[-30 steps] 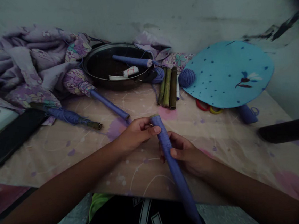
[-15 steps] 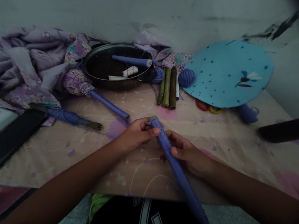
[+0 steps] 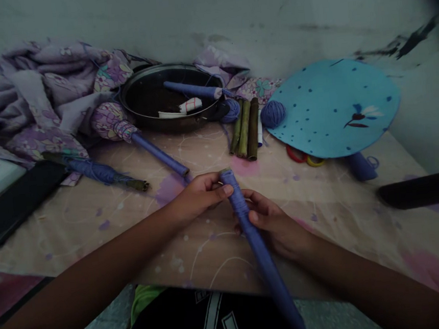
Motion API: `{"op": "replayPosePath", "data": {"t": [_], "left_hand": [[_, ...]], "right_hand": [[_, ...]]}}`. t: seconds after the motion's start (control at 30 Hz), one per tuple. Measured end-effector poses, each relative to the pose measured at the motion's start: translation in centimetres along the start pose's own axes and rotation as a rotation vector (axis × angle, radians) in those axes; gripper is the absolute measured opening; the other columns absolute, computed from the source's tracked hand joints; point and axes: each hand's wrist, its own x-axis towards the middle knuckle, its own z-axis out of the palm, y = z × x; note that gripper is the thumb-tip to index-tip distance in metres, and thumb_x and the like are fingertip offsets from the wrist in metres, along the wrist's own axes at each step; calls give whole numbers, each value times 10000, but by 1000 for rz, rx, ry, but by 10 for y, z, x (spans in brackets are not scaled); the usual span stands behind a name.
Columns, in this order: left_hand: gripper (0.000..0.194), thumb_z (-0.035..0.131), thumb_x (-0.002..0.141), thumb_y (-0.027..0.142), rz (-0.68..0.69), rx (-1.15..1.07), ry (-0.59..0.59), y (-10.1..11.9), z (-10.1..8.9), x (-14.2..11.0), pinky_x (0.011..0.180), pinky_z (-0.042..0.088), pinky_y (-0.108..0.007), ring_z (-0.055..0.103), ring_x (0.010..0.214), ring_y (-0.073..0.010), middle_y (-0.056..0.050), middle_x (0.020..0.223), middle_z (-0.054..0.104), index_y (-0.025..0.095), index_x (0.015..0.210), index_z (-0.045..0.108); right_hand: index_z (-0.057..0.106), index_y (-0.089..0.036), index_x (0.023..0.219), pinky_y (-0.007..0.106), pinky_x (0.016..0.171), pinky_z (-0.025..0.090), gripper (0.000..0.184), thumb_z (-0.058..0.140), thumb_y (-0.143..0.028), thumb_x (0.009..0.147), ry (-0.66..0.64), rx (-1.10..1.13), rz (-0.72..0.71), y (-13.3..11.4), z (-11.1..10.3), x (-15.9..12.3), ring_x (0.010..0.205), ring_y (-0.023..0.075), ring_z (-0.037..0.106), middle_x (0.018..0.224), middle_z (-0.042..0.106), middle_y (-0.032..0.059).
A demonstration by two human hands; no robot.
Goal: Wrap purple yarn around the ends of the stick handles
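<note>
A long stick wrapped in blue-violet yarn [image 3: 256, 242] runs from near the table's middle down past the table's front edge. My left hand [image 3: 201, 196] pinches its upper end between thumb and fingers. Just below, my right hand [image 3: 270, 220] curls around the stick, with the thumb on its near side. The stick's lowest end reaches the bottom of the view. Part of the stick's middle is hidden by my right thumb.
A dark round pan [image 3: 169, 75] holds a yarn-wrapped stick [image 3: 193, 90]. Near it lie a floral-canopied miniature umbrella [image 3: 114, 121], several green sticks [image 3: 244, 129], a yarn ball [image 3: 272, 115], a blue paper disc [image 3: 333, 108] and a black phone [image 3: 15, 205].
The stick's lower end has swung slightly to the right, and its tilt has changed a little. Both hands keep hold of it, and the objects on the table have not moved.
</note>
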Motion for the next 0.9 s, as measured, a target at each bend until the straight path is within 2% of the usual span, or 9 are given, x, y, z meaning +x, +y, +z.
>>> {"op": "replayPosePath", "data": {"t": [0.23, 0.37, 0.5, 0.67, 0.73, 0.9], "left_hand": [[401, 704, 676, 449, -25, 108, -4, 0, -7, 1, 429, 249, -185, 434, 483, -62, 20, 629, 556, 119, 878, 599], [387, 697, 687, 440, -6, 90, -5, 0, -5, 0, 434, 232, -185, 406, 482, -53, 25, 631, 543, 121, 879, 593], [378, 719, 669, 427, 17, 85, -5, 0, -3, 0, 463, 247, -181, 416, 523, -53, 19, 655, 542, 119, 845, 588], [386, 659, 718, 477, -19, 123, 2, -1, -8, 0, 403, 117, -196, 236, 408, -34, 84, 493, 367, 117, 826, 568], [388, 639, 732, 484, -19, 121, -13, -1, -8, 1, 400, 106, -199, 220, 401, -35, 88, 483, 344, 118, 837, 561], [375, 633, 737, 479, -16, 144, -9, 0, -5, -1, 405, 101, -200, 219, 409, -40, 92, 482, 316, 127, 834, 550]], "right_hand": [[513, -210, 1106, 278, 729, 505, 456, 745, -282, 720, -20, 65, 79, -5, 0, 2, 765, 141, 648, 914, 673, 42], [533, -213, 1096, 276, 687, 502, 434, 737, -302, 723, 24, 54, 52, -6, 3, 1, 728, 138, 621, 886, 641, 27], [565, -209, 1051, 224, 608, 461, 472, 797, -279, 646, 35, -14, 28, -4, 4, -1, 638, 100, 572, 821, 624, -8], [533, -199, 1050, 309, 702, 501, 373, 719, -274, 735, 37, 37, 66, -4, 2, 1, 732, 164, 645, 841, 678, 45], [519, -203, 1067, 334, 720, 507, 373, 699, -271, 748, 18, 57, 68, -4, 3, 1, 770, 185, 651, 856, 680, 58], [555, -211, 1049, 268, 651, 489, 467, 781, -308, 652, 57, 10, 11, -4, 5, 0, 691, 131, 592, 886, 621, 17]]}}
